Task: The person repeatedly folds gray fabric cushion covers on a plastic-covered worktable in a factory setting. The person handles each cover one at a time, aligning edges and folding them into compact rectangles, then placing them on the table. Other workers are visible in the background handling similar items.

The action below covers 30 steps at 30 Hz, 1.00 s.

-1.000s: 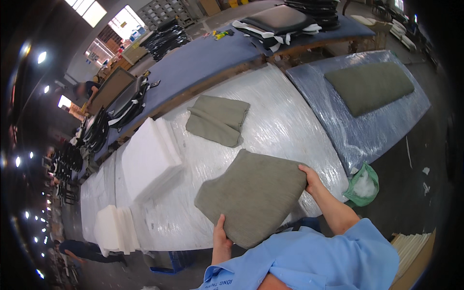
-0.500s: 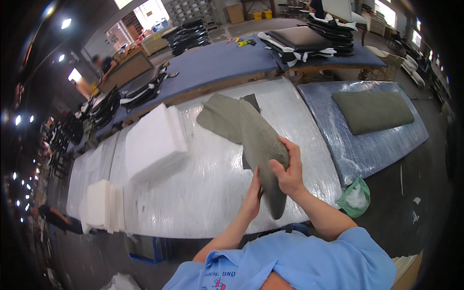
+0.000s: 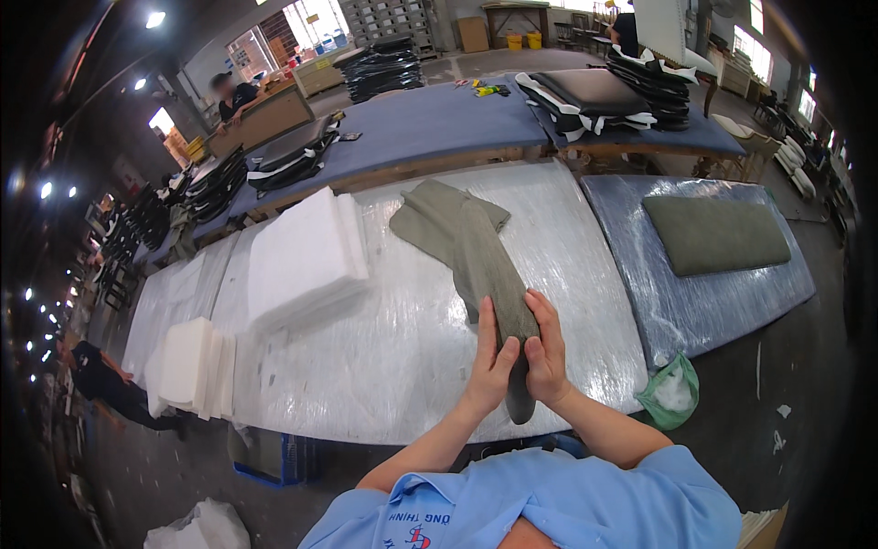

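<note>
An olive-green fabric cover (image 3: 489,247) runs lengthwise from the middle of the plastic-wrapped table (image 3: 366,393) toward me. Its near part is narrow and rounded, raised between my two hands; what is inside it, if anything, is hidden. My left hand (image 3: 491,361) presses on its left side with the fingers pointing away from me. Against the opposite side lies my right hand (image 3: 546,359), its thumb almost meeting the left thumb on top. The cover's far end spreads loosely over the tabletop.
White padding sheets (image 3: 306,256) are stacked left of the cover, with a smaller cream stack (image 3: 187,366) nearer. A green cushion (image 3: 718,235) rests on the blue wrapped table at right. A green bag (image 3: 672,393) hangs between tables. Dark upholstered pads (image 3: 585,96) sit behind.
My right hand has slid nearer, level with my left, and both now squeeze the cover's near part from its sides. The cover's narrow part has turned more upright and its loose far end has shifted.
</note>
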Tool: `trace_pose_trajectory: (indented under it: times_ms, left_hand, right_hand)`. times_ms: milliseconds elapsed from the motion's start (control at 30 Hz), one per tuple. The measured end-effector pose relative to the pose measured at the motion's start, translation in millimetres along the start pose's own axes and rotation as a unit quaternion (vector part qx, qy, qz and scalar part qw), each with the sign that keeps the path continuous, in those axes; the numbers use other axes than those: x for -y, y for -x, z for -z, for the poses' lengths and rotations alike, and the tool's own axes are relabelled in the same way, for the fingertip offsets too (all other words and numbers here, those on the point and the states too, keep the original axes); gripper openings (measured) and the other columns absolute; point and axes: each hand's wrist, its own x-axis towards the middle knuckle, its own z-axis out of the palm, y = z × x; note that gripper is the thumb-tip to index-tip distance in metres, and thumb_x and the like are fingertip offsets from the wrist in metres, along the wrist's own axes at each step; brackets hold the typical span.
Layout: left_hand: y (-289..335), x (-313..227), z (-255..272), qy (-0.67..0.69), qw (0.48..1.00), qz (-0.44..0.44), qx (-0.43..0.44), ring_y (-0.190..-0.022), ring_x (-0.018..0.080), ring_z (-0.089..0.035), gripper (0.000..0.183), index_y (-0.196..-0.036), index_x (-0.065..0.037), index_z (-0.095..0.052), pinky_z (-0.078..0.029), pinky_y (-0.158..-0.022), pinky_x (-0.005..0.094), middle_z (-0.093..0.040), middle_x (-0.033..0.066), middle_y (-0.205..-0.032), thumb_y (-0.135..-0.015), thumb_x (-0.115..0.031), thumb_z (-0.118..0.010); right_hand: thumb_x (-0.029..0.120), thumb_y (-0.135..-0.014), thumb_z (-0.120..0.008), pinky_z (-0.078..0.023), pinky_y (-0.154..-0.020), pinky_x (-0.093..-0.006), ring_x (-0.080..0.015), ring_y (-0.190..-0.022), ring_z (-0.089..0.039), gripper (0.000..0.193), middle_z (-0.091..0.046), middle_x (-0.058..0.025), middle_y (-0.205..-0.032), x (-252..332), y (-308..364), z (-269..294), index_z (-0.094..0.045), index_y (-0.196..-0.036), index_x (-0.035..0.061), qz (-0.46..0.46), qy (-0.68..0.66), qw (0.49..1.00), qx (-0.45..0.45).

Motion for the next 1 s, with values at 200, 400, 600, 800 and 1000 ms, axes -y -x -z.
trace_pose_trajectory:
  times_ms: [200,400,600,800,1000]
  left_hand:
    - [11,-10,3,0.025,0.999,0.014,-0.026,-0.158,0.029,-0.011,0.081,-0.164,-0.001,0.0,-0.013,-0.126,0.0377,-0.009,0.0195,-0.171,-0.102,-0.025,-0.045]
    - [19,-7,17,0.0,1.0,0.007,-0.026,-0.158,0.0293,-0.011,0.088,-0.164,0.0,-0.002,-0.014,-0.126,0.0387,-0.01,0.0198,-0.17,-0.095,-0.024,-0.051]
    - [34,-8,28,-0.149,0.989,-0.02,-0.005,-0.159,0.0329,-0.006,0.094,-0.164,0.0,-0.005,-0.011,-0.127,0.0422,-0.008,0.0222,-0.17,-0.089,-0.017,-0.059]
    - [46,2,22,-0.053,0.999,0.002,-0.004,-0.159,0.0318,0.0,0.097,-0.163,0.003,0.0,-0.007,-0.127,0.0419,-0.002,0.0204,-0.171,-0.088,-0.013,-0.061]
    - [31,8,23,-0.118,0.993,-0.011,0.002,-0.159,0.0364,-0.001,0.097,-0.163,0.002,-0.002,-0.007,-0.127,0.0442,-0.001,0.0246,-0.17,-0.091,-0.021,-0.063]
  right_hand:
    - [0.033,-0.106,-0.042,-0.031,-0.119,-0.0442,-0.0376,-0.142,-0.042,0.054,-0.042,-0.0247,-0.153,3,11,-8,-0.049,-0.146,-0.0022,-0.03,-0.051,0.998,0.006]
    - [0.027,-0.102,-0.046,-0.03,-0.119,-0.0439,-0.0357,-0.144,-0.04,0.05,-0.041,-0.0228,-0.154,10,16,-16,-0.053,-0.145,0.0013,-0.078,-0.071,0.994,0.023]
    - [0.024,-0.089,-0.064,-0.028,-0.12,-0.0434,-0.0342,-0.147,-0.035,0.062,-0.04,-0.0217,-0.154,8,12,-18,-0.052,-0.146,0.0042,-0.182,-0.107,0.974,0.081]
    - [0.024,-0.085,-0.072,-0.029,-0.12,-0.0422,-0.0333,-0.147,-0.036,0.075,-0.042,-0.0208,-0.153,-31,-9,-38,-0.044,-0.152,0.0039,-0.231,-0.089,0.964,0.094]
    - [0.029,-0.082,-0.076,-0.034,-0.118,-0.0417,-0.0351,-0.142,-0.042,0.087,-0.043,-0.0245,-0.151,-96,-79,-59,-0.038,-0.155,0.0013,-0.275,-0.118,0.95,0.085]
